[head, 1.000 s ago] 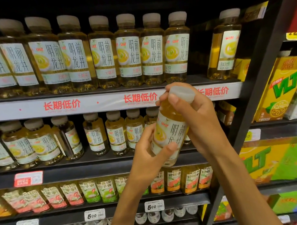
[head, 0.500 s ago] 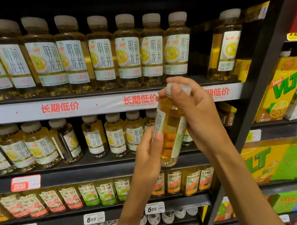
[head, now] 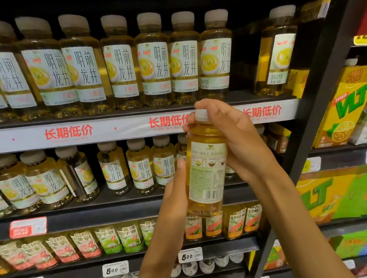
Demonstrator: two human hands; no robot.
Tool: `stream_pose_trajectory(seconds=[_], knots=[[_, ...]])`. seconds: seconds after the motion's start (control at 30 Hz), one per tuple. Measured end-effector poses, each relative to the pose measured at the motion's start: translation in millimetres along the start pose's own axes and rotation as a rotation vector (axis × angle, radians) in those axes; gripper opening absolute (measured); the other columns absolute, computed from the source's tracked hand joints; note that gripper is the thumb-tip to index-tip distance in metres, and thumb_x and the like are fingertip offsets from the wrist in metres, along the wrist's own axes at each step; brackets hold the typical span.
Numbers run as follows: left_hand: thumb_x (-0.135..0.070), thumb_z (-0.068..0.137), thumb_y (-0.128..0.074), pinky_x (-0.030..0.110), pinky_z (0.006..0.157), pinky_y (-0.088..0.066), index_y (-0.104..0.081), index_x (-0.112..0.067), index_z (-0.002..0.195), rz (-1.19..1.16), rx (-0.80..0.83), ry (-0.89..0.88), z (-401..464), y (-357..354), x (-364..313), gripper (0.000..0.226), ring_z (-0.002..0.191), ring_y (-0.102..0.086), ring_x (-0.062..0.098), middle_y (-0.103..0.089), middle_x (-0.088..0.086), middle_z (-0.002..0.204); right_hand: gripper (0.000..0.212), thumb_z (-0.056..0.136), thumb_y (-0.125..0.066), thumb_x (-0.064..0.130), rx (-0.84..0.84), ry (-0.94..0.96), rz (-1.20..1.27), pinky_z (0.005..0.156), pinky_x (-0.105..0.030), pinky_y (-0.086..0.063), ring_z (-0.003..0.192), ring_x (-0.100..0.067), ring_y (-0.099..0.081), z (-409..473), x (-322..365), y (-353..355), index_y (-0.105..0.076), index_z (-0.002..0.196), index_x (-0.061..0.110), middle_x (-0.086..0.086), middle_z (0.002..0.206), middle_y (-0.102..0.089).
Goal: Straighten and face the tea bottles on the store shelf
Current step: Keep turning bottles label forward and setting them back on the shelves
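I hold one tea bottle (head: 206, 175) upright in front of the middle shelf, its back label with the barcode turned toward me. My right hand (head: 236, 141) grips its white cap and neck from the right. My left hand (head: 174, 201) holds the lower body from the left, one finger straight up along the side and the rest hidden behind the bottle. On the top shelf a row of tea bottles (head: 153, 63) faces forward. In the middle-shelf row (head: 140, 167), one bottle (head: 80, 175) is turned sideways.
A lone tea bottle (head: 277, 52) stands at the top shelf's right end. A dark slanted upright (head: 314, 105) separates this bay from yellow VLT cartons (head: 348, 106). Smaller flavoured bottles (head: 128, 238) fill the lower shelf. A white price strip (head: 68, 132) fronts the top shelf.
The held bottle has been rotated: its front label faced me a second ago, now the back label does. My left thumb has left the front, and that hand now lies along the side.
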State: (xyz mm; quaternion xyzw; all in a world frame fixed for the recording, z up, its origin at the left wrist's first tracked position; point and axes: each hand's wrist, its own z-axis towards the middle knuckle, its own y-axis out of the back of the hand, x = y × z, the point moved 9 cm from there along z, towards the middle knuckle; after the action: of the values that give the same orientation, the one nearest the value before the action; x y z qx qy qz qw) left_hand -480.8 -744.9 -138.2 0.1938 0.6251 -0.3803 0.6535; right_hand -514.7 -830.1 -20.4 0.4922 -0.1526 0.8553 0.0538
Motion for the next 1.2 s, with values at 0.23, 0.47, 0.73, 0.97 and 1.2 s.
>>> stream_pose_trajectory(seconds=[0.23,0.47,0.73,0.97,1.2], knots=[[-0.084,0.074,-0.042,0.039,0.090,-0.052,-0.061,-0.032,0.123,-0.102,-0.005,0.013,1,-3,-5,0.074,0.101,-0.068,0.016,-0.071,-0.002,0.111,0.028,0.091,-0.054,0.043,-0.023,-0.006,-0.089,0.089,-0.034,-0.055,0.100,-0.019,-0.069,2,2,-1,-0.067,0.108,0.024,-0.002,0.101,-0.074],[-0.062,0.094,-0.021,0.031,0.061,-0.057,-0.073,-0.009,0.097,-0.381,0.270,0.247,4,-32,10,0.074,0.067,-0.068,0.022,-0.071,0.012,0.082,0.026,0.095,-0.046,0.028,0.145,-0.042,0.061,0.089,-0.040,-0.055,0.093,-0.023,-0.068,3,3,-10,-0.063,0.108,0.014,-0.006,0.092,-0.069],[-0.075,0.079,-0.048,0.036,0.094,-0.051,-0.067,-0.046,0.108,-0.042,0.027,-0.028,3,-12,-3,0.046,0.108,-0.066,0.011,-0.070,-0.009,0.114,0.044,0.077,-0.060,0.041,-0.127,-0.027,-0.134,0.070,-0.025,-0.057,0.089,-0.015,-0.072,1,8,17,-0.064,0.111,0.015,0.001,0.091,-0.075],[-0.064,0.086,-0.034,0.029,0.054,-0.055,-0.074,-0.014,0.101,-0.423,0.192,0.122,11,-40,-6,0.066,0.061,-0.065,0.022,-0.068,0.014,0.080,0.037,0.091,-0.053,0.032,0.017,-0.071,-0.021,0.094,-0.045,-0.052,0.103,-0.027,-0.068,4,-1,10,-0.056,0.125,0.019,-0.012,0.111,-0.070],[-0.070,0.060,-0.047,0.035,0.061,-0.059,-0.063,-0.008,0.116,-0.264,0.201,0.177,12,-43,2,0.085,0.066,-0.071,0.030,-0.072,0.021,0.086,0.024,0.092,-0.055,0.031,-0.048,-0.114,-0.046,0.079,-0.034,-0.058,0.088,-0.023,-0.070,6,-7,21,-0.062,0.111,0.018,-0.005,0.089,-0.072]])
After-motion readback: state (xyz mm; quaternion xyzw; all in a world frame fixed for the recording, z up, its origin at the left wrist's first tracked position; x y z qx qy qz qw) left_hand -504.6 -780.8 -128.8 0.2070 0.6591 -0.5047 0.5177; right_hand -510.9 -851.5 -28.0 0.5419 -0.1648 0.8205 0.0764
